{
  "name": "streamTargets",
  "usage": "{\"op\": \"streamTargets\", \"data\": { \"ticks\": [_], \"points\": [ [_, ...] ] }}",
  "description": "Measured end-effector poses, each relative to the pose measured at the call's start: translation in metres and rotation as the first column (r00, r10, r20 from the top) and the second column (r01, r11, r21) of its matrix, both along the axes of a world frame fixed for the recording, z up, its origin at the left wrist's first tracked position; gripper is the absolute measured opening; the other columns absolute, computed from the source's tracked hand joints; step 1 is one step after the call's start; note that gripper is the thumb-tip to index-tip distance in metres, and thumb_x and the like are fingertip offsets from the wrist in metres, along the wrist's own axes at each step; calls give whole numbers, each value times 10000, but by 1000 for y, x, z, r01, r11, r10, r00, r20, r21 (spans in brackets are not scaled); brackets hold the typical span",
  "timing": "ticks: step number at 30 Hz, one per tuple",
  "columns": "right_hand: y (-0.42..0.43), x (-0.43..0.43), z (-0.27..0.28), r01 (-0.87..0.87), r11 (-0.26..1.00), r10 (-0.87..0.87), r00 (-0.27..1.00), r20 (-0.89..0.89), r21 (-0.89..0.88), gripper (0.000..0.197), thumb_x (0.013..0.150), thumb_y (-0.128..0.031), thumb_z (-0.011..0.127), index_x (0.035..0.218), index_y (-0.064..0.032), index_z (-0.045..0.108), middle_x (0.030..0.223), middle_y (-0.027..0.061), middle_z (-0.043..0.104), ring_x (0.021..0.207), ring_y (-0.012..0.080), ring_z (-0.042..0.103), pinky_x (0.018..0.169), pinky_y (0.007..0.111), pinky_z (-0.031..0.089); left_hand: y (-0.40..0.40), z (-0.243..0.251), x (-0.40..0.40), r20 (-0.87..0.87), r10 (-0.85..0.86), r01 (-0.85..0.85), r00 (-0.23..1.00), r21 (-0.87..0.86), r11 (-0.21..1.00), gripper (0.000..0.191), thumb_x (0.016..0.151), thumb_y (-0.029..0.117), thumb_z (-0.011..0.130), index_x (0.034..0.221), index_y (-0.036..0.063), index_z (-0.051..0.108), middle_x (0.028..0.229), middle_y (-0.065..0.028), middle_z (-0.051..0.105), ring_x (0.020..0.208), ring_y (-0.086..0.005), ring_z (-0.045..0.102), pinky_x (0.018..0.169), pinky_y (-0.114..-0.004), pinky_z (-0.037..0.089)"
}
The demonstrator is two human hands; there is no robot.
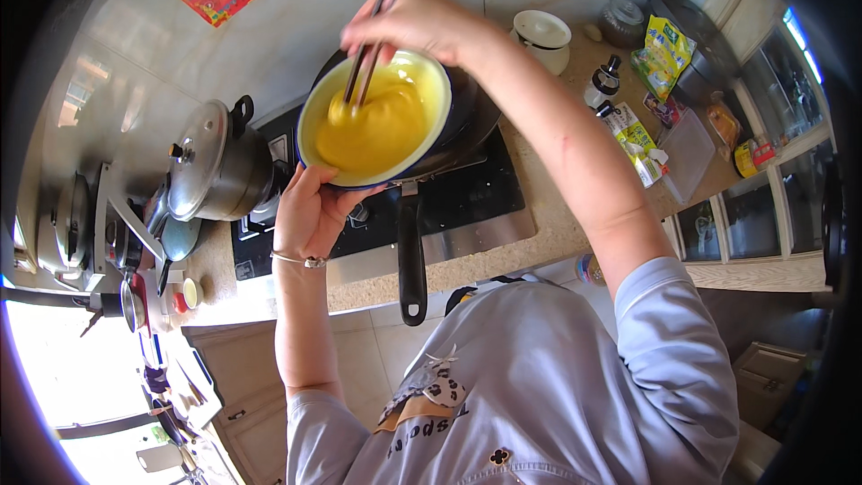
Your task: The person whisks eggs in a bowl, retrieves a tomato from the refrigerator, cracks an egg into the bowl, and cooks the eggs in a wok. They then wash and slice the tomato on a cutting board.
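My left hand (315,210) grips the lower rim of a pale bowl with a blue edge (441,98), thumb over the rim and fingers beneath. Inside the bowl lies a smooth yellow liquid that looks like beaten egg (384,131), with swirl marks on its surface. My right hand (404,27) holds a pair of dark chopsticks (367,57), their tips down in the liquid. The bowl is tilted above a dark frying pan (471,114), hiding much of it. The pan's black handle (412,256) points towards me.
A black gas stove (471,192) bears the pan and, at left, a lidded steel pot (229,162). To the right are a white lidded jar (542,37), a glass bottle (601,84), a yellow bag (663,54) and a plastic box (688,151). A rack of pans stands left.
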State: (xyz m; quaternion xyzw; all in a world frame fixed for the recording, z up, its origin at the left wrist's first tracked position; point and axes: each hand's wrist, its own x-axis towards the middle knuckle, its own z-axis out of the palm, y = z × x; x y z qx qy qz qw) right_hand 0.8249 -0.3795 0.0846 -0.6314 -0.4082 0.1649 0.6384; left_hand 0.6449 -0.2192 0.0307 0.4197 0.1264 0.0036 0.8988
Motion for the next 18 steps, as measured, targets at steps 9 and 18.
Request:
{"op": "streamTargets", "data": {
  "ticks": [9, 18],
  "points": [
    [2, -15, 3, -96, 992, 97, 995, 8, -77, 204, 792, -144, 625, 846, 52, 627, 734, 117, 647, 608, 140, 631, 495, 185, 472, 0, -5, 2, -61, -24, 19, 998, -81, 997, 335, 851, -21, 335, 1182, -74, 346, 1094, -245, 520, 961, -414, 561, 784, -474, 536],
    [-13, -12, 9, -86, 987, 83, 996, -27, -136, 217, 805, -160, 608, 866, 47, 631, 736, 117, 648, 629, 144, 638, 492, 190, 473, -7, -4, 2, -1, 15, -15, 1000, -5, 1000, 316, 848, -19, 336, 1158, -82, 354, 1084, -245, 522, 961, -390, 569, 785, -459, 541]
  ]
}}
